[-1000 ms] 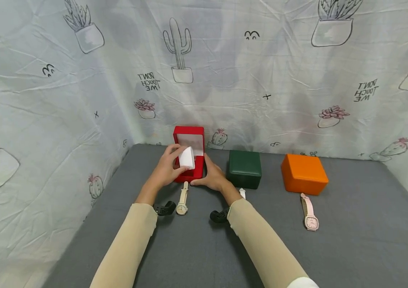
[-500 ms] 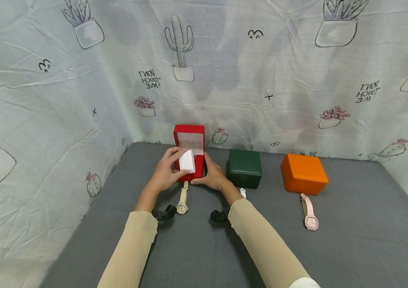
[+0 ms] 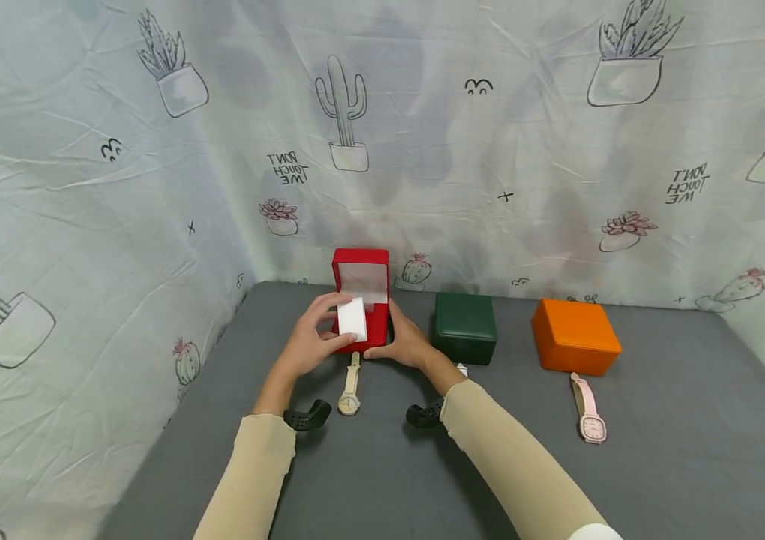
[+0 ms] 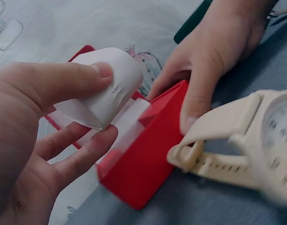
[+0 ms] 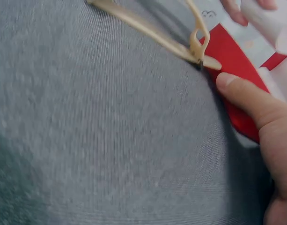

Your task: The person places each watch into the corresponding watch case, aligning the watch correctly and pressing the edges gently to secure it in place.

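My left hand [image 3: 308,337] pinches a white watch cushion [image 3: 352,319] between thumb and fingers, over the left part of an open red watch box [image 3: 378,324]. The left wrist view shows the thumb on the rounded top of the cushion, with fingers under its lower edge. My right hand [image 3: 409,343] grips the box at its right front corner. Its thumb [image 5: 234,89] presses the front wall; the other fingers lie along the right side. A cream watch [image 3: 350,394] lies in front of the box, its strap end close to that wall.
To the right stand a closed green box [image 3: 465,328] and a closed orange box [image 3: 574,336]. A pink watch [image 3: 586,411] lies before the orange one. A white strap end [image 3: 462,369] shows beside my right wrist. A printed curtain [image 3: 436,165] hangs behind the grey tabletop.
My left hand has turned the white cushion, so it looks straighter over the box than before. The right hand keeps its grip on the red box. The head view has shifted slightly.
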`<state>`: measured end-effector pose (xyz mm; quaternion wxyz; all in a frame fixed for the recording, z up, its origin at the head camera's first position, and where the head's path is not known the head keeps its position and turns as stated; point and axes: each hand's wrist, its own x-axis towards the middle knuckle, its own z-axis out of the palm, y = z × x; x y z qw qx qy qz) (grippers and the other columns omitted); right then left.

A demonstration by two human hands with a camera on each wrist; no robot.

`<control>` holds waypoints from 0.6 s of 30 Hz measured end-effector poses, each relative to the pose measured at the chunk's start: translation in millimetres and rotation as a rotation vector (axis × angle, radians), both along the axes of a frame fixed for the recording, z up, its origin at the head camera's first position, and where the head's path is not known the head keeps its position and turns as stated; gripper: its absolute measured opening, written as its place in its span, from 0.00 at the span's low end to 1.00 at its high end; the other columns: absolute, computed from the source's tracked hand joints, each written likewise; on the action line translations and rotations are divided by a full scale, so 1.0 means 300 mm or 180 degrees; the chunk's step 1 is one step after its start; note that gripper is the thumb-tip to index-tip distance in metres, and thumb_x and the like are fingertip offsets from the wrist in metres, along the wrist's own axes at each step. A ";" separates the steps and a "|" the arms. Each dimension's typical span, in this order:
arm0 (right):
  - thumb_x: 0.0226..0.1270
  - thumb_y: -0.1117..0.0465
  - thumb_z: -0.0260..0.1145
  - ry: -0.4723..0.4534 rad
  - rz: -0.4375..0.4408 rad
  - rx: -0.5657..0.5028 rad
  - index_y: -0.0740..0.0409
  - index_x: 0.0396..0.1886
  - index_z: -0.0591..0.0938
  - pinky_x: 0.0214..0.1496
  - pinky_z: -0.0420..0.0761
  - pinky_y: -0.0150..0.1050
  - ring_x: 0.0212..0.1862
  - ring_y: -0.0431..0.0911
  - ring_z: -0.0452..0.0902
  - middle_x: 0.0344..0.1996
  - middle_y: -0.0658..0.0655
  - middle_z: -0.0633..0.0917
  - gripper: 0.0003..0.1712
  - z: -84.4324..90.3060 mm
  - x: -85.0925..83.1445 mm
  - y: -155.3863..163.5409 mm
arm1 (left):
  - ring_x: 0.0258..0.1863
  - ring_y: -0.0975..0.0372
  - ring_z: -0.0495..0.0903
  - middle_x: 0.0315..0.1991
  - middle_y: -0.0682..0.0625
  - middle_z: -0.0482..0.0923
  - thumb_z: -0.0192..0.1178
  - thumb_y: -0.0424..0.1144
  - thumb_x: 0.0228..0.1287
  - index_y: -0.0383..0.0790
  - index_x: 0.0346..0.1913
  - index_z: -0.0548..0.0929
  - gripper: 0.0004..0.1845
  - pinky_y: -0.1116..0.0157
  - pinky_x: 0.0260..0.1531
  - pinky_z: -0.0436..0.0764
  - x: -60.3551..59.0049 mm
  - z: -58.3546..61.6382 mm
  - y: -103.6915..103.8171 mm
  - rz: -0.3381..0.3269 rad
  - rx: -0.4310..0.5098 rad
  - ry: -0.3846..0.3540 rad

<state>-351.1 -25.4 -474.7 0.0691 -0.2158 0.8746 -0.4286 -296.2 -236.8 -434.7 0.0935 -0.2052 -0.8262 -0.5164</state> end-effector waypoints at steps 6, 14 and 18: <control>0.49 0.53 0.79 0.0054 0.0124 -0.0302 0.51 0.77 0.48 0.70 0.68 0.53 0.68 0.50 0.64 0.71 0.54 0.64 0.63 0.033 0.024 0.014 | 0.56 0.44 0.75 0.69 0.47 0.62 0.69 0.34 0.57 0.49 0.66 0.72 0.33 0.50 0.49 0.83 -0.012 -0.008 0.009 0.0021 0.0117 0.0016; 0.51 0.49 0.77 0.0107 0.0015 -0.0191 0.53 0.76 0.53 0.74 0.63 0.53 0.73 0.50 0.59 0.73 0.54 0.62 0.59 0.044 0.100 0.024 | 0.60 0.43 0.73 0.70 0.47 0.61 0.69 0.35 0.57 0.48 0.67 0.71 0.33 0.46 0.51 0.81 -0.006 -0.001 -0.017 0.0129 0.0204 -0.0064; 0.52 0.47 0.76 0.0179 -0.0134 -0.0150 0.53 0.76 0.56 0.74 0.63 0.54 0.74 0.51 0.59 0.74 0.55 0.63 0.56 0.037 0.139 0.030 | 0.59 0.44 0.73 0.70 0.49 0.62 0.69 0.36 0.57 0.51 0.66 0.72 0.33 0.48 0.51 0.81 -0.004 -0.003 -0.018 0.0168 0.0168 -0.0074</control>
